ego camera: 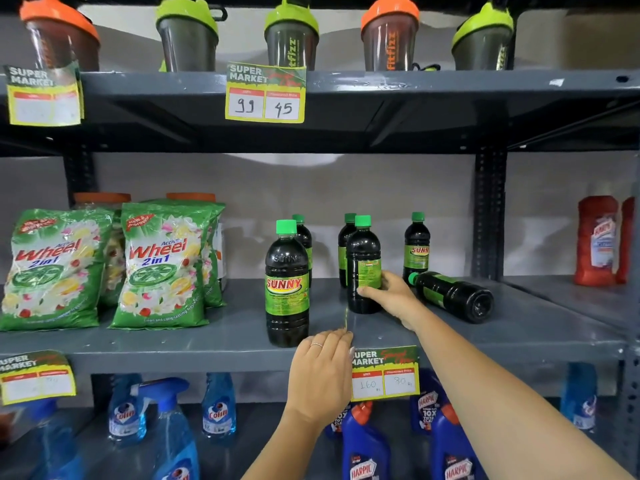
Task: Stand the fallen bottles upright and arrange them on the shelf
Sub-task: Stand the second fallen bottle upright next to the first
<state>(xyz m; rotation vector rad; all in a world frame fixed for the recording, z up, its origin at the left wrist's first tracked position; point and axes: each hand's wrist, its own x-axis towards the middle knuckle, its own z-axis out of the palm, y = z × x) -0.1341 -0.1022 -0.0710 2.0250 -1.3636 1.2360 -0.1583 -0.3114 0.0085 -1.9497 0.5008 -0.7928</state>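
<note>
Several dark bottles with green caps and green SUNNY labels are on the grey middle shelf (214, 341). One upright bottle (286, 282) stands near the front edge. My right hand (391, 296) grips a second upright bottle (363, 258) around its lower label. To the right of it, one bottle (453, 296) lies on its side, cap pointing left. Three more stand upright behind: (304, 237), (346, 244), (417, 244). My left hand (322, 368) rests on the shelf's front edge, fingers bent over the lip, holding nothing.
Green Wheel detergent bags (162, 265) fill the shelf's left part. Red bottles (595, 240) stand in the neighbouring bay at right. Shaker cups (291, 36) line the shelf above; blue spray bottles (218, 410) and Harpic bottles (367, 448) sit below. A price tag (384, 372) hangs by my left hand.
</note>
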